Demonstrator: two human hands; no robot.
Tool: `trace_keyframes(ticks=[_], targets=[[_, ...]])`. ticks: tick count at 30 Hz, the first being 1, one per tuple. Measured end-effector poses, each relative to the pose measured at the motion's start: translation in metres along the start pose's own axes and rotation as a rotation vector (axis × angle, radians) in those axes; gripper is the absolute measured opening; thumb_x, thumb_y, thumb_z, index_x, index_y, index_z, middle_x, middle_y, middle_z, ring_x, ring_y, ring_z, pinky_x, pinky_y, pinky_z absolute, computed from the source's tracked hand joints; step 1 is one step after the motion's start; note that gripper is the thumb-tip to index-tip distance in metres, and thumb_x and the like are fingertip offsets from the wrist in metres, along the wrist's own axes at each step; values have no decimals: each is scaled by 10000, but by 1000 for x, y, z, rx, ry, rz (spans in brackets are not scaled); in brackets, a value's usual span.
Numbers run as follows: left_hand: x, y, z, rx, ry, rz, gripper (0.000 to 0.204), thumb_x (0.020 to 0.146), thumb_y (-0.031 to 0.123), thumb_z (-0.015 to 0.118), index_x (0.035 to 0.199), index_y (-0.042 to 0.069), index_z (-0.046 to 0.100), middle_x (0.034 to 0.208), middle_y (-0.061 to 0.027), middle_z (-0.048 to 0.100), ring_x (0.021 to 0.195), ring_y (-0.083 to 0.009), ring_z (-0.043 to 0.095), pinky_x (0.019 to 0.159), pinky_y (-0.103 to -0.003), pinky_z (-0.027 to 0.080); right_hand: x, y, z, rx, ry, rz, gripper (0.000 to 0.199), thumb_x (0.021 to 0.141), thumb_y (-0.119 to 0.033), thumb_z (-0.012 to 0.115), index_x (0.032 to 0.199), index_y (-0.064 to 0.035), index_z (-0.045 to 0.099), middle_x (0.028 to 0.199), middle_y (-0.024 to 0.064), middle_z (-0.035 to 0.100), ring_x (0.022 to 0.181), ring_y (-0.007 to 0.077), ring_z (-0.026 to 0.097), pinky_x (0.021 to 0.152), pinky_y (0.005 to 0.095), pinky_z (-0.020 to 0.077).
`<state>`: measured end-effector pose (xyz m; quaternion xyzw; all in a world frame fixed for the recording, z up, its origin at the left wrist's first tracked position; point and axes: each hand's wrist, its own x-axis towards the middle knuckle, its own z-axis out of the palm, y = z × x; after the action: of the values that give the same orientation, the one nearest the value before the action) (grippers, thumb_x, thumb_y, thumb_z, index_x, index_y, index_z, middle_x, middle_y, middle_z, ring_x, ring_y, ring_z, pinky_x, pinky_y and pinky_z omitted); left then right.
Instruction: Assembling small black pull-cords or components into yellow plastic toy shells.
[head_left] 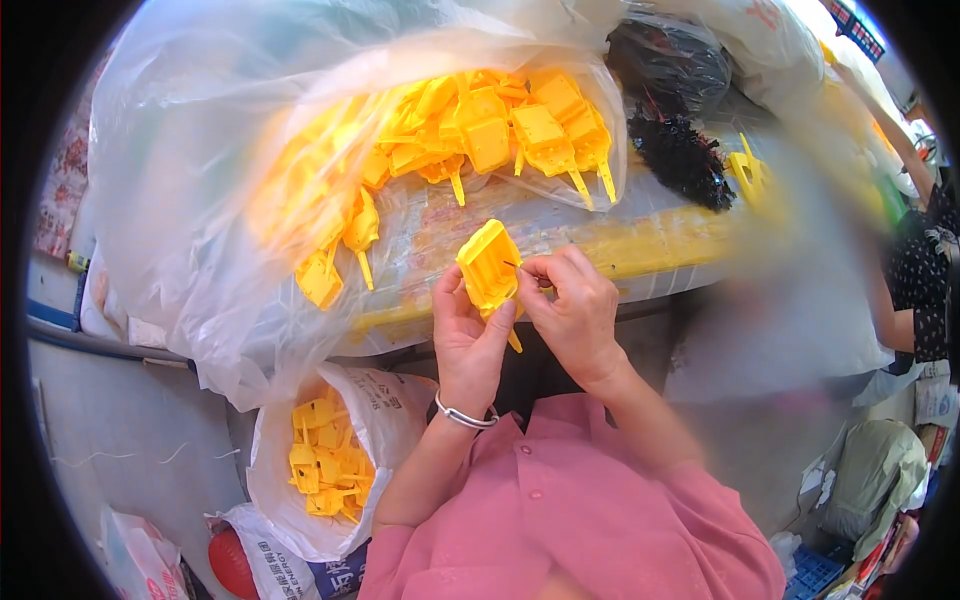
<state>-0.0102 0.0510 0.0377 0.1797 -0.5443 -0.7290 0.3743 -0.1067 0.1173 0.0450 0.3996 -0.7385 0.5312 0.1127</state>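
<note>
My left hand (pixel 468 345) is closed around a yellow hollow plastic part (pixel 490 268), holding it tilted above the near edge of the table. The part is a ribbed, open-faced shell with a narrow stem pointing down below my fingers. Beside its right rim, my right hand (pixel 580 308) pinches a small, thin dark piece (pixel 511 264), whose tip reaches over the open side of the shell. What kind of piece it is, and whether it touches the shell, I cannot make out.
A big clear plastic bag (pixel 180 150) lies across the table with many similar yellow parts (pixel 480 125). Black tinsel-like strands (pixel 680 160) lie to its right. A white woven sack (pixel 270 455) by my left side holds more yellow pieces (pixel 330 465). Another person (pixel 920 280) is at far right.
</note>
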Motion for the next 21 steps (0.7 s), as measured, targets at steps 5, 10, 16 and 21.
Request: trace_keyframes(ticks=[5, 10, 16, 21], targets=[[-1, -3, -2, 46, -17, 37, 560, 822, -69, 557, 1296, 81, 298, 1225, -108, 473, 1128, -195, 487, 948, -312, 414, 0, 0, 1, -3, 3, -5, 75, 713, -94, 661, 741, -79, 592, 700, 62, 537, 586, 253, 571, 497, 345, 449], [-1, 1, 1, 14, -19, 13, 549, 815, -79, 559, 1282, 51, 301, 1248, -101, 425, 1151, -179, 445, 980, -307, 367, 1, -1, 2, -26, 28, -31, 81, 709, -91, 664, 735, -80, 588, 698, 63, 531, 578, 255, 568, 489, 344, 446], [-2, -2, -1, 7, -27, 16, 561, 810, -92, 556, 1290, 52, 304, 1266, -95, 410, 1167, -181, 428, 991, -311, 356, 1, -1, 2, -12, 33, -29, 78, 712, -89, 660, 743, -78, 589, 699, 65, 533, 578, 255, 569, 490, 341, 447], [-2, -4, -2, 5, -23, 24, 565, 807, -97, 555, 1294, 44, 306, 1281, -98, 397, 1183, -186, 415, 999, -316, 347, 1, -2, 2, 37, 11, -10, 74, 719, -93, 655, 748, -74, 590, 700, 69, 538, 584, 257, 571, 495, 340, 450]])
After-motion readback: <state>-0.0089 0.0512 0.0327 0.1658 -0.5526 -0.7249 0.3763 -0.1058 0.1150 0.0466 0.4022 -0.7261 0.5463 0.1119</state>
